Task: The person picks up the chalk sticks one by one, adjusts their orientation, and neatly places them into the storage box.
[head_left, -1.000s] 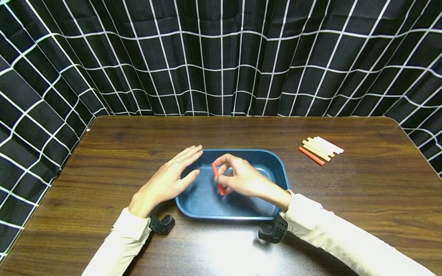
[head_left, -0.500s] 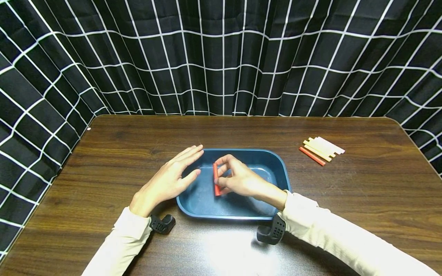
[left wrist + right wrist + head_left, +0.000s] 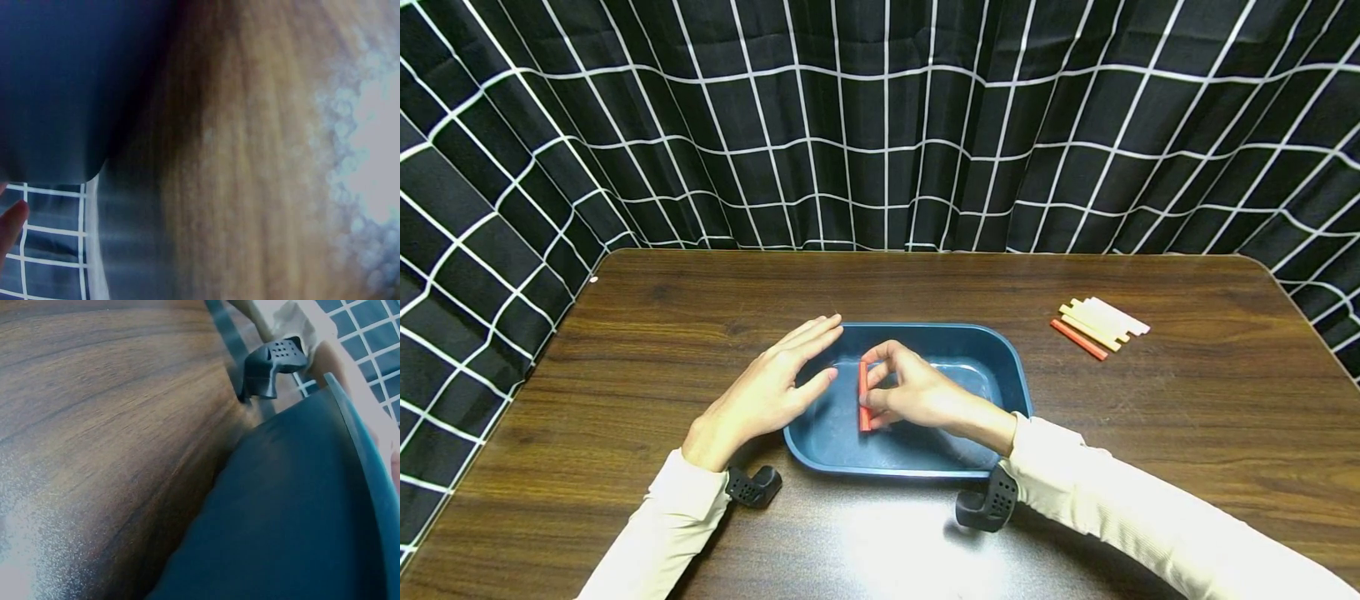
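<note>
Fingers of the right hand pinch a plain-looking red stick.

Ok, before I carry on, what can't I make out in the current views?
- Head: the right hand hides part of the blue tub and of the held red stick.
- Head: the pale sticks overlap, too bright and small to count.
- Left wrist: a fingertip is cut off by the left edge; the table is blurred.
- Right wrist: the tub's outer wall hides its inside.
</note>
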`<move>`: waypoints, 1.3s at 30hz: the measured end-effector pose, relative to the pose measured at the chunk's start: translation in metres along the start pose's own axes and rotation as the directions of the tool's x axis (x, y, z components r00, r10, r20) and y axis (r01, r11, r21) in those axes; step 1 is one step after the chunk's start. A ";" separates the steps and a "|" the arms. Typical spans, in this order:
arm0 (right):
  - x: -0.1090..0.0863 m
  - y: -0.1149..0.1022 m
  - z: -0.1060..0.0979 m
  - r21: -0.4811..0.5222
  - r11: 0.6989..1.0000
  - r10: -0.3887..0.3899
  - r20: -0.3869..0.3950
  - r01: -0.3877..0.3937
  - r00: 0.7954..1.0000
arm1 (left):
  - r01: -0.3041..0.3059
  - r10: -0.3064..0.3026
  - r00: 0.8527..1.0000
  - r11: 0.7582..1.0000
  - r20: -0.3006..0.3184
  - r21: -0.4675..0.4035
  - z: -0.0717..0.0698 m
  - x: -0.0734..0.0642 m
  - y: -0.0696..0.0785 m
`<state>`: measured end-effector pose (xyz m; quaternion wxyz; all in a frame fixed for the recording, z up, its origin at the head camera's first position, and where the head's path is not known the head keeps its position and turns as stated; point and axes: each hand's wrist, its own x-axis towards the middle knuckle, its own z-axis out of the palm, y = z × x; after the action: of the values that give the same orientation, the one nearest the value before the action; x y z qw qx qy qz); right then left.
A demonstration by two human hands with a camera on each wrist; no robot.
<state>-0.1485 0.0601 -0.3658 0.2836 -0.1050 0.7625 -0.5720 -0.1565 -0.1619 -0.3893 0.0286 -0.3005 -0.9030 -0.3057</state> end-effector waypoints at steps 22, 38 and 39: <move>-0.006 -0.007 -0.008 -0.091 0.995 -0.042 0.055 0.047 0.998 | 0.015 -0.015 1.000 1.000 0.014 -0.021 0.001 0.001 0.001; -0.031 -0.017 -0.039 -0.267 0.937 -0.224 0.035 0.225 0.974 | 0.044 -0.045 0.999 0.998 0.026 0.051 -0.002 -0.002 0.003; -0.033 -0.017 -0.041 -0.266 0.935 -0.234 0.028 0.233 0.972 | 0.041 -0.043 0.999 0.998 0.024 0.052 -0.002 -0.002 0.003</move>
<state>-0.1472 0.1033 -0.3318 0.1953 -0.2309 0.8155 -0.4935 -0.1534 -0.1625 -0.3869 0.0188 -0.2844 -0.9170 -0.2791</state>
